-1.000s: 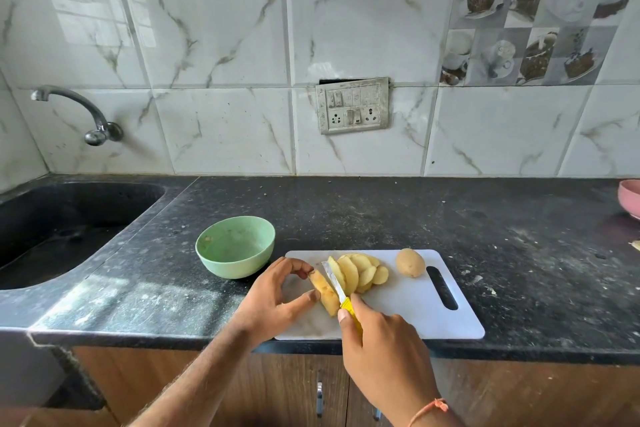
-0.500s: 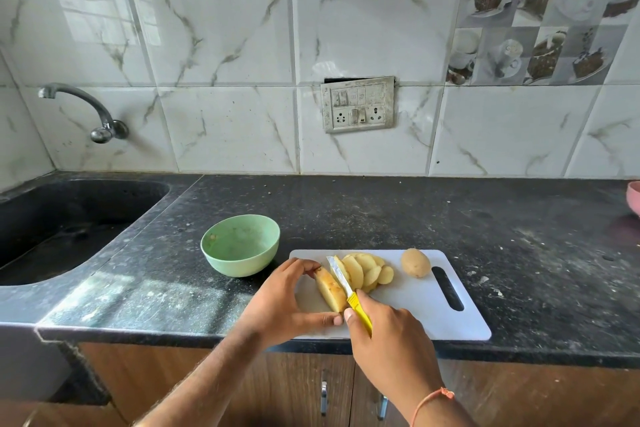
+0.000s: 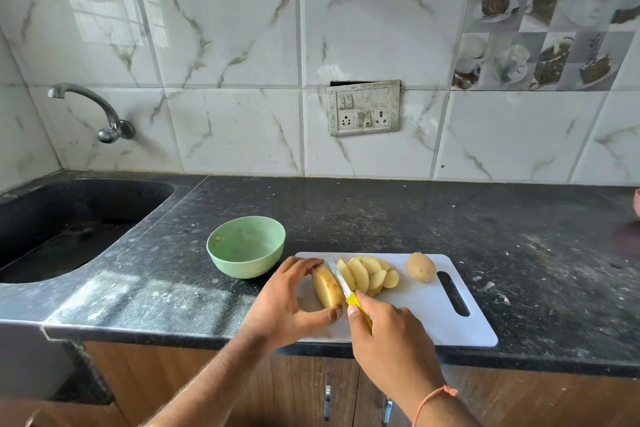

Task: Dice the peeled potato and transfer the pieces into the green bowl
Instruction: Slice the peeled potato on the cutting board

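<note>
So the potato chunk (image 3: 326, 286) that's left sits on the near-left part of the white cutting board (image 3: 426, 308), cut face turned toward the knife, which makes sense since each new slice comes off that side. The left hand (image 3: 287, 302) is curled around it, fingertips over the far end and thumb tucked against the near end, I'd guess to stop it rolling while staying clear of the blade. The right hand (image 3: 388, 340) is wrapped tight around the yellow handle of the knife (image 3: 341, 282), with the blade standing right against the cut face, looks like mid-slice or lining up the next 1.

Just right of the blade there's a fanned pile of slices (image 3: 372, 276) leaning on each other, basically falling where they got cut. Further right, a small whole potato (image 3: 420, 267) waits near the board's handle slot, out of the way. Can't tell if that 1 is peeled.

The green bowl (image 3: 246, 246) is on the dark counter (image 3: 381, 215) just off the board's far-left corner, no potato in it as far as I can see. Handy spot for scooping later. My read: still at the slicing stage, dicing crosswise hasn't happened yet.
</note>
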Motion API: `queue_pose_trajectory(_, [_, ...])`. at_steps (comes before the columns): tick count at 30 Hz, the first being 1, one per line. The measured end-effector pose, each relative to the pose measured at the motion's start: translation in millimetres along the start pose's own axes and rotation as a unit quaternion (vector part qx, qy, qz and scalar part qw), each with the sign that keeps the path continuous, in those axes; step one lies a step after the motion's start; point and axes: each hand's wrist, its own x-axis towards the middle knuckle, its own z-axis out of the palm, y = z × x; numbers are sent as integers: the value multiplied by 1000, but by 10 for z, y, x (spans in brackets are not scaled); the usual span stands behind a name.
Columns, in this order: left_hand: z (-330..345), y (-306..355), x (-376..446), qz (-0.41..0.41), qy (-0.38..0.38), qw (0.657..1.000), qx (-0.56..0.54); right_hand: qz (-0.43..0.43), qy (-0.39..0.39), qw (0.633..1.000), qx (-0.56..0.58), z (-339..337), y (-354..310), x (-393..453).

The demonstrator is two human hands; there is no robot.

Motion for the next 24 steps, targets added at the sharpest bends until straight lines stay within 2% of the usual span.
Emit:
queue_pose_trajectory(3, [-20, -45, 10, -30, 16, 999, -34, -1, -9, 1000, -11, -36, -27, -15])
queue_pose_trajectory(11, [-20, -128, 45, -51, 11, 997, -62, -6, -27, 999, -32, -93, -77, -63])
queue_pose_trajectory(24, [-43, -127, 47, -86, 14, 992, -86, -29, -16, 999, -38, -101, -120, -47])
